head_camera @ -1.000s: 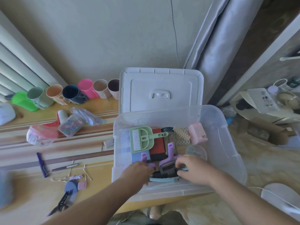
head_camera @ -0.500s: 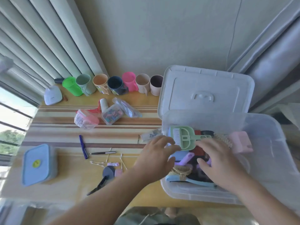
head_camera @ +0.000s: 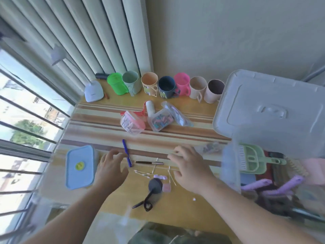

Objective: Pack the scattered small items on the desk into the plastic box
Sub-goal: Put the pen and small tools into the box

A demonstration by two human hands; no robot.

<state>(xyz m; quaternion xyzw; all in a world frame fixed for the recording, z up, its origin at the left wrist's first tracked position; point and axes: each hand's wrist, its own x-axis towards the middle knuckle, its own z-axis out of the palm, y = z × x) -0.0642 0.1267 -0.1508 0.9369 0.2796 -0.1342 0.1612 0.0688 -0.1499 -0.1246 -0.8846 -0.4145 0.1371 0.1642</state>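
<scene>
Both hands out of plastic box [head_camera: 230,173], left hand [head_camera: 110,170], right hand [head_camera: 190,169] spread above cotton swabs [head_camera: 154,170]

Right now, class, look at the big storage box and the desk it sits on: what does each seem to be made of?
The storage box looks like translucent plastic: the packed things show hazily through its wall. The desk seems to be wood or a wood-look laminate, with yellow and brown stripes and a slight sheen; the picture cannot settle which.

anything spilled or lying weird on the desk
Yes: cotton swabs lie scattered at odd angles between the left hand and right hand, and a round tub lies tipped on its side. Nothing looks broken.
</scene>
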